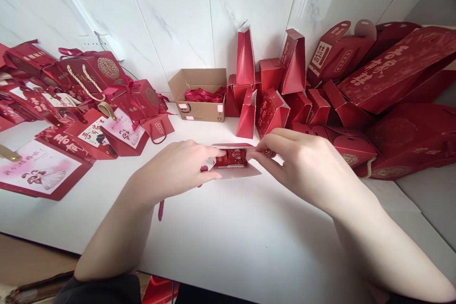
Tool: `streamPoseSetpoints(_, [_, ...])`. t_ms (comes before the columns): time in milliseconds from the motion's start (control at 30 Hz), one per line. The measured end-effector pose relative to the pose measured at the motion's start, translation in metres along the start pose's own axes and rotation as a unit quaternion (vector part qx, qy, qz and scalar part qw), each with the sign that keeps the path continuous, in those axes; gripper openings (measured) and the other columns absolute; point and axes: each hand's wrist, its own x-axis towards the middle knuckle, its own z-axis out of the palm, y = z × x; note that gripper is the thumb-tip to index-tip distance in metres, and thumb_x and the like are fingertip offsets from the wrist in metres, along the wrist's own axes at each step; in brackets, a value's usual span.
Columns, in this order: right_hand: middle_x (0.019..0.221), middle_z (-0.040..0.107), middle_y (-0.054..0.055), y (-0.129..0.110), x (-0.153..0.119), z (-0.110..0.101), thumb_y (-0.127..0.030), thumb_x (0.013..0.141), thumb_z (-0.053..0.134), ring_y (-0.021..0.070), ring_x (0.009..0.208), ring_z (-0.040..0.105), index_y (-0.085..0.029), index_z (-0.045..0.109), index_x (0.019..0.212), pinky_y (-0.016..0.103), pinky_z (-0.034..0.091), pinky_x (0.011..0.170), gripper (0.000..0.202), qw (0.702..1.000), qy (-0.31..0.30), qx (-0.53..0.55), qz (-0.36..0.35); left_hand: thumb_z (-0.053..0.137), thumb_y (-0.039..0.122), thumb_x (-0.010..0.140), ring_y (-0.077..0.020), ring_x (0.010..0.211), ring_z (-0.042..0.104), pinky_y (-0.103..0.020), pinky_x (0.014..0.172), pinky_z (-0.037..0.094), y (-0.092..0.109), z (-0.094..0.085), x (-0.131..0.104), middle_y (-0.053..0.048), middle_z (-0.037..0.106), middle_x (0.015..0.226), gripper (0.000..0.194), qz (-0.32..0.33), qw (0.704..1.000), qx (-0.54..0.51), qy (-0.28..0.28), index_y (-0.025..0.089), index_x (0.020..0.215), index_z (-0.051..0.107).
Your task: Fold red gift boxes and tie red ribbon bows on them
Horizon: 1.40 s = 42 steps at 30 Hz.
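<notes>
A small red gift box [236,145] sits on the white table with its top open towards me, its pale inside showing. Red-wrapped packets [235,156] lie inside it. My left hand [181,166] grips the box's left end, index finger over the opening and thumb at the near wall. At the right end, my right hand [292,156] pinches the box's edge between thumb and fingers. Part of a dark pink ribbon [161,210] shows beside my left wrist, and a bit more of it under the left fingers.
A brown cardboard carton [204,113] holding red ribbons stands by the tiled wall. Several red boxes [245,57] are stacked behind and to the right. Decorated gift boxes [103,71] crowd the left side, and a large patterned red box [399,69] leans at the right.
</notes>
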Motion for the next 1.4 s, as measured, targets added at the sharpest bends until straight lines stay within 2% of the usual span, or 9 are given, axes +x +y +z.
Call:
streamPoseSetpoints(167, [0.078,0.065,0.007,-0.002,0.003,-0.002,-0.034,0.094,0.058,0.0167,0.065,0.059,-0.015,0.065,0.085,0.028,0.039,0.055,0.022,0.995,0.073,0.005,-0.070,0.052,0.045,0.088,-0.0185,0.054,0.060,-0.028,0.052,0.032,0.004,-0.005,0.000,0.003,0.065,0.058,0.025,-0.024,0.999,0.032,-0.036,0.029,0.095,0.070])
streamPoseSetpoints(400, [0.073,0.064,0.004,0.004,0.006,0.013,-0.022,0.092,0.057,0.0149,0.058,0.055,-0.016,0.067,0.082,0.028,0.031,0.049,0.015,0.999,-0.001,-0.025,-0.045,0.050,0.042,0.088,-0.0175,0.055,0.059,-0.027,0.051,0.030,0.002,-0.004,-0.001,0.002,0.064,0.059,0.025,-0.020,0.999,0.034,-0.027,0.029,0.093,0.071])
streamPoseSetpoints(533, [0.072,0.064,0.003,0.010,0.008,0.017,-0.021,0.092,0.057,0.0136,0.055,0.052,-0.017,0.065,0.078,0.028,0.029,0.048,0.017,1.000,0.008,-0.010,-0.016,0.046,0.043,0.092,-0.0137,0.050,0.054,-0.025,0.051,0.030,0.006,-0.008,-0.003,0.004,0.063,0.059,0.029,-0.034,0.998,-0.012,0.048,0.027,0.088,0.071])
streamPoseSetpoints(633, [0.077,0.065,0.004,0.019,0.012,0.022,-0.020,0.093,0.053,0.0142,0.059,0.056,-0.018,0.064,0.078,0.027,0.034,0.051,0.019,0.999,0.036,0.021,0.012,0.058,0.051,0.084,-0.0127,0.049,0.052,-0.024,0.050,0.031,0.001,-0.010,-0.006,0.004,0.063,0.060,0.029,-0.079,0.988,-0.040,0.127,0.025,0.096,0.067])
streamPoseSetpoints(767, [0.079,0.066,0.005,0.042,0.021,0.037,-0.018,0.092,0.053,0.0162,0.064,0.059,-0.019,0.062,0.079,0.028,0.039,0.056,0.017,0.995,0.058,0.066,0.045,0.064,0.050,0.078,-0.0132,0.046,0.051,-0.025,0.045,0.028,-0.015,-0.007,-0.004,0.004,0.063,0.060,0.027,-0.102,0.993,-0.040,0.039,0.025,0.087,0.064])
streamPoseSetpoints(867, [0.073,0.065,0.004,0.056,0.027,0.048,-0.019,0.091,0.055,0.0172,0.064,0.058,-0.019,0.062,0.078,0.028,0.043,0.059,0.015,0.989,0.073,0.102,0.078,0.062,0.046,0.079,-0.0157,0.050,0.057,-0.025,0.044,0.030,-0.025,-0.002,0.004,0.004,0.065,0.062,0.025,-0.105,0.993,-0.051,-0.004,0.028,0.096,0.063])
streamPoseSetpoints(1000, [0.080,0.068,0.005,0.062,0.029,0.053,-0.019,0.090,0.055,0.0189,0.070,0.062,-0.019,0.065,0.085,0.030,0.047,0.064,0.011,0.982,0.064,0.156,0.083,0.061,0.046,0.080,-0.0171,0.058,0.061,-0.025,0.047,0.036,-0.033,0.006,0.022,0.002,0.071,0.079,0.041,-0.112,0.990,-0.076,0.037,0.029,0.116,0.057])
streamPoseSetpoints(1133, [0.086,0.070,0.005,0.057,0.028,0.049,-0.021,0.092,0.054,0.0184,0.073,0.064,-0.019,0.067,0.090,0.030,0.048,0.065,0.013,0.968,0.020,0.240,0.067,0.064,0.048,0.077,-0.0171,0.062,0.064,-0.026,0.050,0.040,-0.038,0.010,0.035,-0.004,0.071,0.102,0.045,-0.117,0.986,-0.095,0.065,0.025,0.116,0.059])
streamPoseSetpoints(1400, [0.095,0.071,0.006,0.055,0.026,0.044,-0.024,0.086,0.063,0.0181,0.081,0.065,-0.019,0.068,0.102,0.029,0.050,0.069,0.017,0.939,-0.053,0.335,0.052,0.066,0.049,0.075,-0.0188,0.062,0.063,-0.025,0.048,0.037,-0.036,0.004,0.034,0.000,0.065,0.070,0.034,-0.103,0.982,-0.152,0.042,0.022,0.097,0.064])
